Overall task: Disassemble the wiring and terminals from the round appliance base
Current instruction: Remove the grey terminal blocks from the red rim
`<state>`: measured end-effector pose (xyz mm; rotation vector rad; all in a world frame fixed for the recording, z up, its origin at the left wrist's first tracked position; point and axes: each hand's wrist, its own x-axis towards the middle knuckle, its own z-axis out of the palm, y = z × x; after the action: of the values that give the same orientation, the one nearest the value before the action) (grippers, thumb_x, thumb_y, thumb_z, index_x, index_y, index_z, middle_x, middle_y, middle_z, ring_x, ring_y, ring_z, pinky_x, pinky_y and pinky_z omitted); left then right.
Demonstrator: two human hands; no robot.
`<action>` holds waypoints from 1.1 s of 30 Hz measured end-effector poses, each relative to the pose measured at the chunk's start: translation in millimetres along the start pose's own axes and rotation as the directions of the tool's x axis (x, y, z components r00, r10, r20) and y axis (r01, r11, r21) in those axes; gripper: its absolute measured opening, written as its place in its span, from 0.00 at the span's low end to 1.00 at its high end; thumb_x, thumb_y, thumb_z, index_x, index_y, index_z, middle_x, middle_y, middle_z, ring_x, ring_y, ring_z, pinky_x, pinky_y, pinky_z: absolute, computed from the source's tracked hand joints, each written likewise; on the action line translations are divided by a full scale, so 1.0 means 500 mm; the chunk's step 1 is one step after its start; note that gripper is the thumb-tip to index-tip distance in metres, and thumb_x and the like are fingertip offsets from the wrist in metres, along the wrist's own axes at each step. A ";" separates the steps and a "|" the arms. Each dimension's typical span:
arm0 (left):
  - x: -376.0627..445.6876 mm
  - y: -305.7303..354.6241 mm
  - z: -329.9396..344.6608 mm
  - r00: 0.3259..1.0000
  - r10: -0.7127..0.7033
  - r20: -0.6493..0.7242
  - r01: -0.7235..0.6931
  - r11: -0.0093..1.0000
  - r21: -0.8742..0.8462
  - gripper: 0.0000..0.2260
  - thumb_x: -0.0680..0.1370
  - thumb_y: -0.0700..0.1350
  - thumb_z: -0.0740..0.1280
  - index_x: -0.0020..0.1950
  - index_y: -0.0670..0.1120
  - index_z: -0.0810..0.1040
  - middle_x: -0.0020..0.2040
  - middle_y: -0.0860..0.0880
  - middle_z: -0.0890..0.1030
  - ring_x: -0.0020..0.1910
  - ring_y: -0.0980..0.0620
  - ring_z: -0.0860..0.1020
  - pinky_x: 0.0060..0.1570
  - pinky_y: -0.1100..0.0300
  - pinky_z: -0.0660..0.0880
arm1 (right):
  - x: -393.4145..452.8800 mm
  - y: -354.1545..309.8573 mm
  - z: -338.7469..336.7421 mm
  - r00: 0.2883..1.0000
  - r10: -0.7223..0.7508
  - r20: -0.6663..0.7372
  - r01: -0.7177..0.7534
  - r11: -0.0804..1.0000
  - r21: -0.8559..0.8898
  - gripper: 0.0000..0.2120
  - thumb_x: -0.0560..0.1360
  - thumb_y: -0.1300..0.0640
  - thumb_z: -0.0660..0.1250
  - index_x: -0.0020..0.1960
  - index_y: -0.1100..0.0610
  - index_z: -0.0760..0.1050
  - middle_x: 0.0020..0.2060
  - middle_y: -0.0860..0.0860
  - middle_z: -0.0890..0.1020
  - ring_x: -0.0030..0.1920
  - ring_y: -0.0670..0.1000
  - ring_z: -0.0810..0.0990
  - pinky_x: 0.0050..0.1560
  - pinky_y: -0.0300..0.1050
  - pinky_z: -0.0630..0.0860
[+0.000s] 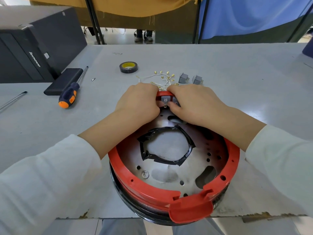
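Observation:
The round appliance base (pixel 174 168) has a red plastic rim and a metal plate with a taped central hole; it overhangs the table's near edge. At its far rim two grey switch blocks (pixel 165 100) with metal terminals sit in the red housing. My left hand (pixel 138 100) curls over the rim on the left of them. My right hand (pixel 194 104) curls over the rim on the right, fingers pinching the right-hand switch. Removed white wires with brass terminals (pixel 162 78) lie just beyond my hands, beside two loose grey switches (pixel 189 78).
A roll of black tape (pixel 128 67) lies at the back. A blue-orange screwdriver (pixel 72 91) rests on a black slab (pixel 63 81) at left, with a small screw (pixel 93 79) nearby. A black computer case (pixel 33 44) fills the far left.

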<state>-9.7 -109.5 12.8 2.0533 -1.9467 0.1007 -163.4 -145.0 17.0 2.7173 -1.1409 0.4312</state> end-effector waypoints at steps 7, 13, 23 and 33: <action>-0.014 0.006 -0.016 0.998 0.014 0.058 -0.013 1.000 -0.007 0.11 0.77 0.49 0.63 0.38 0.48 0.64 0.38 0.47 0.71 0.38 0.44 0.68 0.32 0.56 0.61 | 0.001 0.004 -0.010 0.997 -0.007 0.074 0.004 0.999 0.044 0.10 0.78 0.49 0.57 0.54 0.54 0.69 0.50 0.53 0.79 0.51 0.58 0.76 0.37 0.47 0.63; -0.020 0.003 -0.025 0.986 0.110 0.128 -0.096 0.989 -0.113 0.13 0.79 0.50 0.62 0.61 0.47 0.71 0.58 0.44 0.78 0.55 0.40 0.75 0.46 0.53 0.68 | 0.005 0.006 -0.027 0.984 -0.023 0.176 0.008 0.996 0.084 0.07 0.79 0.49 0.55 0.47 0.51 0.63 0.49 0.54 0.79 0.48 0.56 0.75 0.39 0.47 0.65; -0.012 0.002 -0.019 0.998 0.033 0.061 -0.022 0.984 -0.178 0.10 0.77 0.48 0.64 0.58 0.52 0.75 0.52 0.46 0.80 0.51 0.42 0.76 0.45 0.53 0.70 | 0.007 0.014 -0.017 0.989 -0.072 0.126 0.063 0.996 0.070 0.09 0.79 0.50 0.56 0.54 0.55 0.68 0.49 0.55 0.79 0.46 0.60 0.76 0.38 0.49 0.66; -0.015 0.011 -0.018 1.000 0.006 0.030 -0.003 0.997 -0.083 0.14 0.72 0.39 0.63 0.56 0.48 0.75 0.49 0.42 0.79 0.45 0.40 0.74 0.37 0.54 0.66 | 0.003 0.006 -0.004 0.998 -0.044 0.043 0.043 0.999 0.009 0.10 0.79 0.50 0.57 0.54 0.56 0.69 0.49 0.56 0.79 0.50 0.62 0.77 0.37 0.48 0.62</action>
<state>-14.3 -99.8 20.5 2.0087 -1.9392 -0.0100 -164.8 -147.7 19.5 2.7654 -1.0904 0.3733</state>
